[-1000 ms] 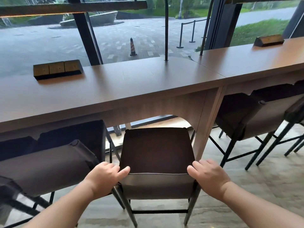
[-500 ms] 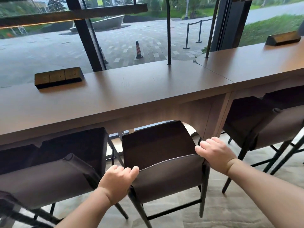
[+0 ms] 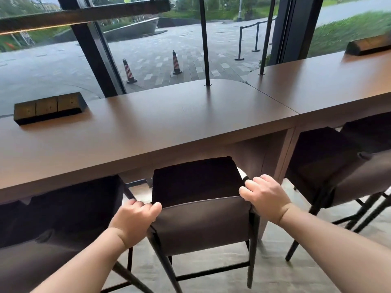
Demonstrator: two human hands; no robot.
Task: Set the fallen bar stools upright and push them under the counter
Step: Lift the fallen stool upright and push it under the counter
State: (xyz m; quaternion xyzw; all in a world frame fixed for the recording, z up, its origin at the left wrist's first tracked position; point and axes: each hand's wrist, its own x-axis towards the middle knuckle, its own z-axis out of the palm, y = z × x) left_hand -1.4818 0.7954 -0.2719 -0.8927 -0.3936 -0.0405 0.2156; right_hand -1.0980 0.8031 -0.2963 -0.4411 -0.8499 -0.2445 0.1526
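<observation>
Gripping stool (image 3: 201,210) backrest: left hand (image 3: 135,218), right hand (image 3: 264,193).

Between the left hand (image 3: 135,220) and right hand (image 3: 264,197), the bar stool (image 3: 201,204) has a dark, matt seat that looks like cloth, a smoother brown backrest with a faint leathery sheen, and thin black metal legs. Beyond the hands, the counter (image 3: 169,123) is brown wood-look board, smooth with a soft satin shine. Below them, the floor (image 3: 296,278) is grey, dull and faintly grained.

No readable text, labels, brands or numbers anywhere.
</observation>
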